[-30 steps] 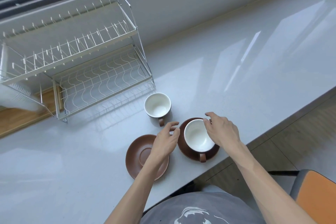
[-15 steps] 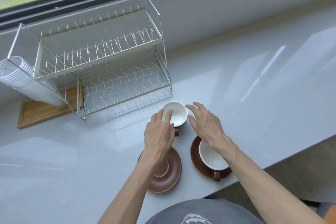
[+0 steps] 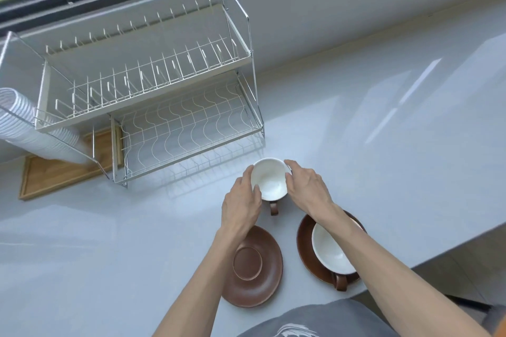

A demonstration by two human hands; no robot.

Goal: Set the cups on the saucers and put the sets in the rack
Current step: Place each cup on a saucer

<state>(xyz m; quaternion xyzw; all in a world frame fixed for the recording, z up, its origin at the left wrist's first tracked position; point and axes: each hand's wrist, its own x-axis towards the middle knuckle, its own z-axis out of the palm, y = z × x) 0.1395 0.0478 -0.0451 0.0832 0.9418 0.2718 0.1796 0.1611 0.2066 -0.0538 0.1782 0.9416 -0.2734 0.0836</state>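
A white cup (image 3: 271,182) with a brown handle stands on the counter in front of the wire rack (image 3: 153,96). My left hand (image 3: 241,205) grips its left side and my right hand (image 3: 306,190) grips its right side. Just below, a bare brown saucer (image 3: 253,262) lies under my left wrist. To its right a second white cup (image 3: 332,250) sits on another brown saucer (image 3: 305,241), partly hidden by my right forearm. Both tiers of the two-tier rack are bare.
A stack of white ribbed cups (image 3: 24,128) hangs at the rack's left end above a wooden tray (image 3: 54,172). The grey counter's front edge (image 3: 449,250) runs close on the right. A window ledge lies behind the rack.
Both hands left the cup set on the right saucer, reached forward to the far cup and closed on its sides. The view tilted up toward the rack.
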